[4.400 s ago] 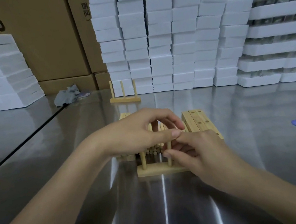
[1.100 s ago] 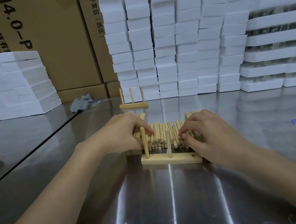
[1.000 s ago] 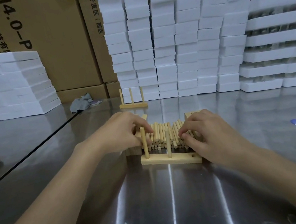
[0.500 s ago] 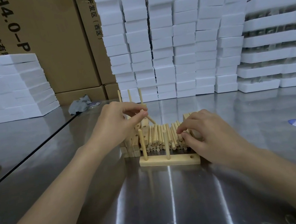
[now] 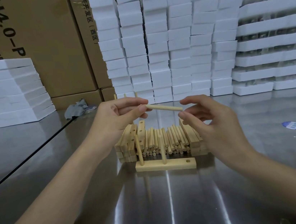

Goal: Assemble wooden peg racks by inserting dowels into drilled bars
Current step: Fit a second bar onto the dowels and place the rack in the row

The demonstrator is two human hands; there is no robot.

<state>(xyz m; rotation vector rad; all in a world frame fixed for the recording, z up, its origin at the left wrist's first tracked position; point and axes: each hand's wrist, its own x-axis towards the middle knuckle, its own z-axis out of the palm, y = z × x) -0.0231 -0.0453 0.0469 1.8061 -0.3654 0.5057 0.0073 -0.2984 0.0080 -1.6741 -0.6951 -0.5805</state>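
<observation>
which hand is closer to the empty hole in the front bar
Right. The right hand hovers above the empty hole, just to its right. The left hand is farther away, up over the left end of the bar, pinching a dowel.

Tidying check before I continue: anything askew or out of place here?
The left stack of drilled bars is askew: its upper bars lean on edge rather than lying flat. A crumpled grey cloth sits at the back of the table. The rack just has its right hole unfilled.
</observation>
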